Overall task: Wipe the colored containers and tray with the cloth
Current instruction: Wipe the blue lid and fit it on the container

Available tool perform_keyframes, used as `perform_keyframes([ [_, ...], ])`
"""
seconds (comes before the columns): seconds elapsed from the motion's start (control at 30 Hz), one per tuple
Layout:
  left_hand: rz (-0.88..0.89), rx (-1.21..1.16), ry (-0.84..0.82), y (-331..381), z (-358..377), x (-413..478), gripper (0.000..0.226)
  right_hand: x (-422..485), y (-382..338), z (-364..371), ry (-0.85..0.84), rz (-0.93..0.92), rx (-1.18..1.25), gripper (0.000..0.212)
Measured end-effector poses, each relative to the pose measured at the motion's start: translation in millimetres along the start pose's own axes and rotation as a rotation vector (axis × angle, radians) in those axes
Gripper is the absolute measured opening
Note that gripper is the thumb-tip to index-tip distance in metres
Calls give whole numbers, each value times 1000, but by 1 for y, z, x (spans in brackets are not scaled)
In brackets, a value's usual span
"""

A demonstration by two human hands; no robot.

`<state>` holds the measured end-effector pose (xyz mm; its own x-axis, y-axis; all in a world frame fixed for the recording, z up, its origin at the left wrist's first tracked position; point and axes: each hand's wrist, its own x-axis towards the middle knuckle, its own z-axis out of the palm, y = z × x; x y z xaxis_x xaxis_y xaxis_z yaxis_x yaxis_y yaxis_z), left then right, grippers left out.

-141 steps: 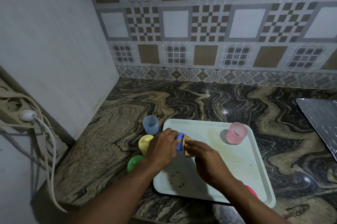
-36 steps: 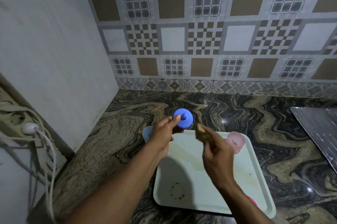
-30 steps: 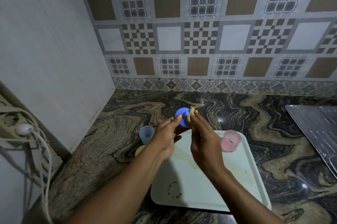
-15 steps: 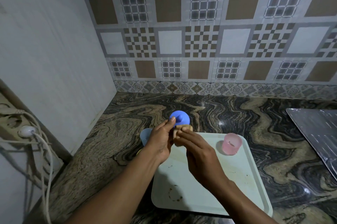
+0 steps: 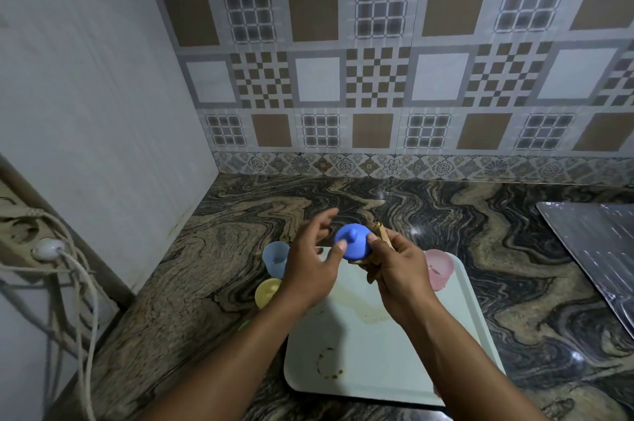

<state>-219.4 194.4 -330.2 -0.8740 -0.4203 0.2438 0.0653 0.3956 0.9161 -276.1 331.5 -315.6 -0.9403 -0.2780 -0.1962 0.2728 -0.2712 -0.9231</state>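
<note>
A blue container (image 5: 353, 242) is held up above the far edge of the pale tray (image 5: 377, 352). My right hand (image 5: 398, 269) cups it from below through the tan cloth (image 5: 379, 232). My left hand (image 5: 308, 266) has its fingers spread, with only the thumb tip touching the blue container's side. A pink cup (image 5: 441, 268) stands on the tray's far right corner. Off the tray to the left stand a light blue cup (image 5: 274, 257) and a yellow cup (image 5: 267, 290); a sliver of a green cup (image 5: 244, 324) shows beside my left forearm. The tray bears brown stains (image 5: 329, 365).
The marbled counter (image 5: 514, 283) runs to a tiled back wall and a plain wall on the left. A metal sheet (image 5: 600, 249) lies at the right edge. A power strip with white cords (image 5: 44, 249) hangs at the far left.
The blue container has gone from my left hand's grip into the cloth in my right hand. My left fingers have opened out.
</note>
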Motion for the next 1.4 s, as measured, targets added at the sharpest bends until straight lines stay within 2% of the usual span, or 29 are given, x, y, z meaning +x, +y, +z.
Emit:
perform_keyframes([
  [0.07, 182, 113, -143, 3, -9, -1, 39, 3, -5, -1, 2, 15, -65, 14],
  [0.13, 211, 144, -225, 4, -17, 2, 34, 5, -9, -3, -19, 80, -105, 19],
  [0.23, 137, 58, -231, 6, -21, 6, 20, 4, -15, -1, -113, 273, 56, 24],
  [0.3, 32, -91, -146, 7, -17, 6, 6, 2, -23, 1, -77, 332, 272, 26],
  [0.33, -41, -180, -75, 7, -16, 6, 3, 2, -26, 0, -25, 292, 302, 24],
  [0.4, -227, -410, 66, 10, -12, 5, 6, -2, -29, -1, 61, 65, 199, 21],
  [0.43, -327, -553, 109, 13, -10, 5, 7, -3, -26, 1, 76, -83, 107, 26],
  [0.5, -480, -763, 140, 19, -3, 5, 12, -12, -20, 8, 49, -423, -197, 35],
  [0.57, -527, -854, 134, 24, 5, 7, 14, -17, -4, 16, -44, -701, -519, 43],
  [0.63, -542, -903, 152, 26, 10, 10, 16, -20, 8, 21, -158, -802, -631, 49],
  [0.8, -641, -1069, 125, 25, 6, 9, 24, -17, 5, 14, -332, -1052, -801, 50],
  [0.93, -622, -1058, 92, 29, 11, 2, 29, -9, 0, 10, -277, -1079, -861, 49],
  [1.03, -537, -1001, 88, 30, 11, 2, 26, -7, 3, 8, -192, -981, -786, 51],
  [1.1, -534, -989, 107, 26, 8, 2, 25, -9, 1, 9, -209, -925, -767, 48],
  [1.2, -581, -952, 147, 16, 7, -1, 25, -10, -5, 4, -326, -1007, -857, 36],
  [1.27, -601, -923, 167, 14, 7, -4, 22, -7, -9, -2, -351, -996, -869, 32],
  [1.4, -574, -846, 210, 13, 3, -2, 17, 0, -12, 0, -94, -593, -499, 41],
])
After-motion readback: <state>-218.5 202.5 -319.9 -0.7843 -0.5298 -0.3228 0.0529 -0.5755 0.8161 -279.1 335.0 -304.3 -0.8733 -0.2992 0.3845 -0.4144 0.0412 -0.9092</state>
